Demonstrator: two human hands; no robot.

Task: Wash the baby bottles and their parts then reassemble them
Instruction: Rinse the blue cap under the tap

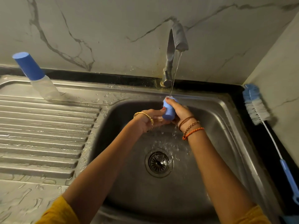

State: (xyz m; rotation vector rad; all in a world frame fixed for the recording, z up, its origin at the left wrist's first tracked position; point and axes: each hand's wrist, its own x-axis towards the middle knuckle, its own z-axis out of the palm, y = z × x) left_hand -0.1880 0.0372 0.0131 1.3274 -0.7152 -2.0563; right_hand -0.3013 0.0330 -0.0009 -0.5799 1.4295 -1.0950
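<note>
a: your right hand [178,110] is curling round a blue bottle cap [169,109] and holding it over the sink basin [215,126], with a thin stream from the tap [174,46] landing on its upper end.

b: and your left hand [151,118]?

a: it is touching the cap's lower end, thumb on its side, fingers lying under it. whether they are gripping, i cannot tell. water is dripping off toward the drain [159,162].

b: where is the bottle sitting?

a: a clear baby bottle [43,88] wearing its own blue cap is standing on the wet drainboard [40,143], well apart from your hands. the bottle brush [257,105] is lying on the dark counter beside the basin's right rim.
</note>
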